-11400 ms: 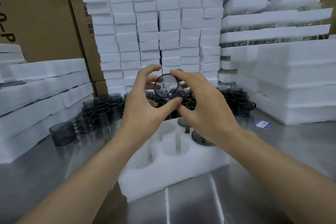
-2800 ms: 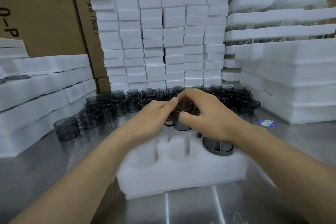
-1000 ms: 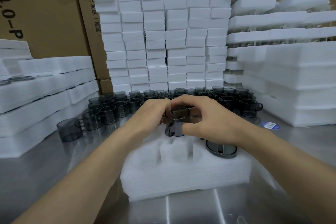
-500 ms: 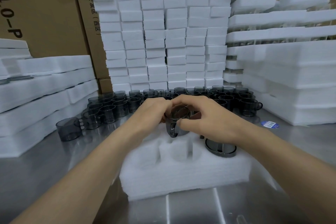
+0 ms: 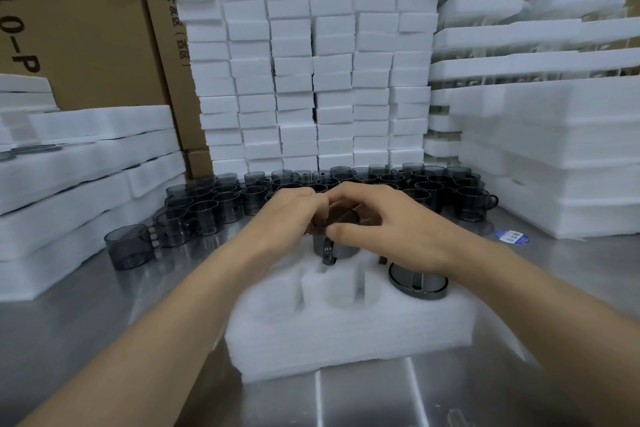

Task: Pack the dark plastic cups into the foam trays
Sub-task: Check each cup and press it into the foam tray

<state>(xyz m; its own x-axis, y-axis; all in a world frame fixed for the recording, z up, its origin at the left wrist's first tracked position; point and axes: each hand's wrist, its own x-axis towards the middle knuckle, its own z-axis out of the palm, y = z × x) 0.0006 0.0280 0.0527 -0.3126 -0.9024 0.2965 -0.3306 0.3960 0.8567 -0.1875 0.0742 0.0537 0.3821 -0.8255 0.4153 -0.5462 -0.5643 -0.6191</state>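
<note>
A white foam tray (image 5: 346,333) with round pockets lies on the steel table in front of me. Both hands hold one dark smoky cup (image 5: 334,248) upright over the tray's far middle pocket, its handle pointing toward me. My left hand (image 5: 287,215) grips its left rim and my right hand (image 5: 384,222) curls over its top and right side. Another dark cup (image 5: 417,282) sits upside down in the tray's right pocket. The near left and middle pockets hold nothing.
Several loose dark cups (image 5: 346,184) stand in rows behind the tray, one apart at the left (image 5: 130,246). Stacked foam blocks (image 5: 304,73) rise at the back, foam trays pile up left (image 5: 79,180) and right (image 5: 554,149). A blue sticker (image 5: 512,236) lies on the table.
Over the last second the held cup has sunk a little toward the tray's far middle pocket, both hands still round it. Earlier it was held up at eye level.
</note>
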